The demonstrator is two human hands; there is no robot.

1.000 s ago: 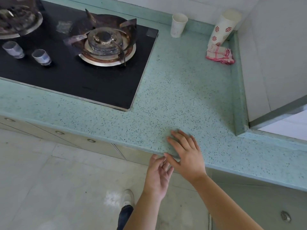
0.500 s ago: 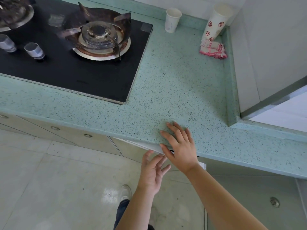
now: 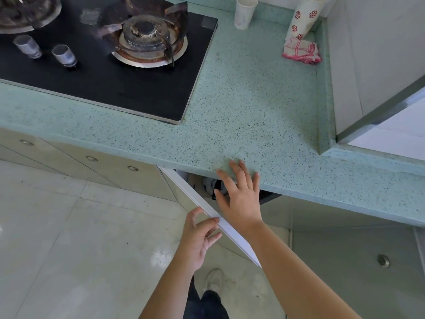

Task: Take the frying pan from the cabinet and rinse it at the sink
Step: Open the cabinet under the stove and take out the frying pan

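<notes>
Here the pan cannot be made out for sure. Inside the cabinet, under the surface, a dark and pale shape shows, half hidden behind the right hand. I cannot tell whether it is the pan, nor which way its handle points.

The door stands partly open. Its white top edge runs slantwise from the hinge side under the surface out toward the person.

The surface is green stone with dark specks. A black stove is set in it at the left, with a rusty burner and two knobs. Near the back wall stand a paper cup and a leaning stack of cups, with a red-checked cloth at its foot. The floor has pale tiles, and a shoe shows below.

The right hand is spread flat, its fingers straight and resting on the front edge of the surface, just above the shape. It holds nothing. The left hand is at the outer side of the door, its fingers loosely bent and touching the top edge. Whether they pinch it I cannot tell.
</notes>
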